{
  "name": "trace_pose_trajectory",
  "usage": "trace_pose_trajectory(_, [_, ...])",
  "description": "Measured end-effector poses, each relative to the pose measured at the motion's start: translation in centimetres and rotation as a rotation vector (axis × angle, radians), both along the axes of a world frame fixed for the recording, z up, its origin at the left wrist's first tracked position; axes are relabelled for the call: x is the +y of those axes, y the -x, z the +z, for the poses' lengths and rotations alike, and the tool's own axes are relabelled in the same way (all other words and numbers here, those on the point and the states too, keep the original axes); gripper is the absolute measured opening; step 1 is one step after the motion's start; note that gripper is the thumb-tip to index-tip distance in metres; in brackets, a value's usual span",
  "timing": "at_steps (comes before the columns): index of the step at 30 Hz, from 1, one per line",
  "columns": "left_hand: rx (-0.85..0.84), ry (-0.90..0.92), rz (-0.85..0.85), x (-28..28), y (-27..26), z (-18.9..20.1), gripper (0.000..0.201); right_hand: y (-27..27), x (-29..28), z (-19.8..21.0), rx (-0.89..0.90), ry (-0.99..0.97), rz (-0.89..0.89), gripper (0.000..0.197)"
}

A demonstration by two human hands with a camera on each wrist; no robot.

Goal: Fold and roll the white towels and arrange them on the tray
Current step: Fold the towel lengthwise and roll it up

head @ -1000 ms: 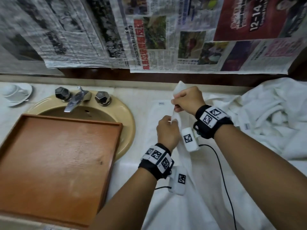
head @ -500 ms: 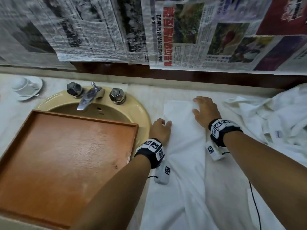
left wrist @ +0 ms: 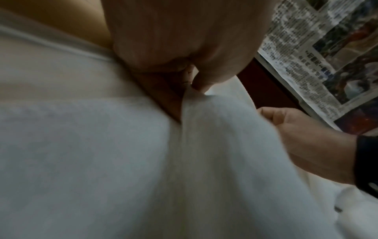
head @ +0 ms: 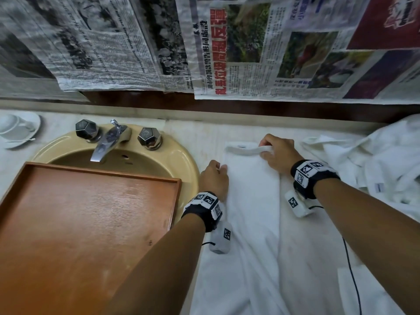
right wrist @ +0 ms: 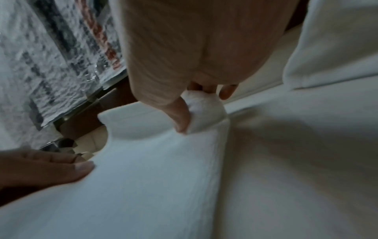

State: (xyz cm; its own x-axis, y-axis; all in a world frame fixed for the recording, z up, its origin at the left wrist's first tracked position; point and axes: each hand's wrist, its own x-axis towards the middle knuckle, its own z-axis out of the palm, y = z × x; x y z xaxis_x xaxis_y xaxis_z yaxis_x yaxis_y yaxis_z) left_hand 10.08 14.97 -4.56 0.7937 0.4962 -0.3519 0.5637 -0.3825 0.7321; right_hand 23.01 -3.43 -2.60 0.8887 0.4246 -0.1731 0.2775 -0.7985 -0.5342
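A long folded white towel [head: 252, 192] lies flat on the counter, to the right of the sink. Its far end is turned over into a small roll [head: 245, 150]. My right hand [head: 271, 151] grips that roll at its right end, thumb under and fingers over the roll [right wrist: 204, 111]. My left hand [head: 219, 169] pinches the towel's left edge [left wrist: 196, 90] a little nearer to me. The brown wooden tray [head: 91, 223] sits over the sink at the left, with nothing on it.
A heap of loose white towels [head: 375, 164] fills the counter at the right. The yellow sink [head: 181, 155] with its tap [head: 106, 142] lies behind the tray. A cup and saucer [head: 16, 130] stand far left. Newspaper [head: 227, 53] covers the wall.
A second ago both hands held the towel up. Half a second ago they lay flat on its far end. Now the right hand has curled that end into a small roll.
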Motion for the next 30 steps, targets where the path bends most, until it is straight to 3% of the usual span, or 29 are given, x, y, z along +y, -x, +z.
trace_pose_trajectory(3, [0.021,-0.015,0.008,-0.3,-0.1,0.1,0.027,-0.5,-0.4,-0.5,0.013,0.066,-0.042,0.017])
trace_pose_trajectory(8, [0.007,0.001,0.026,-0.2,-0.3,-0.1,0.029,-1.2,0.6,0.0,-0.060,0.000,-0.090,0.017])
trace_pose_trajectory(14, [0.007,0.035,0.057,-0.2,-0.4,-0.2,0.029,-1.4,1.2,-0.8,-0.053,0.192,-0.147,0.013])
trace_pose_trajectory(17, [0.033,0.027,0.065,-0.1,-0.7,0.0,0.027,-1.1,1.8,-0.2,-0.151,0.257,-0.157,0.017])
trace_pose_trajectory(20, [0.079,0.047,0.075,0.1,-1.2,0.4,0.029,0.5,2.6,0.7,-0.259,0.312,-0.051,0.041])
trace_pose_trajectory(24, [0.173,-0.083,-0.042,0.5,-2.0,1.1,0.034,4.1,2.0,0.2,-0.095,0.320,0.121,0.047])
trace_pose_trajectory(28, [0.213,-0.132,-0.106,1.3,0.0,2.9,0.042,7.8,0.3,0.7,-0.049,0.172,-0.015,0.052])
trace_pose_trajectory(30, [0.223,-0.193,-0.191,1.4,3.1,3.5,0.038,10.8,-0.3,1.2,-0.120,0.030,-0.058,0.037])
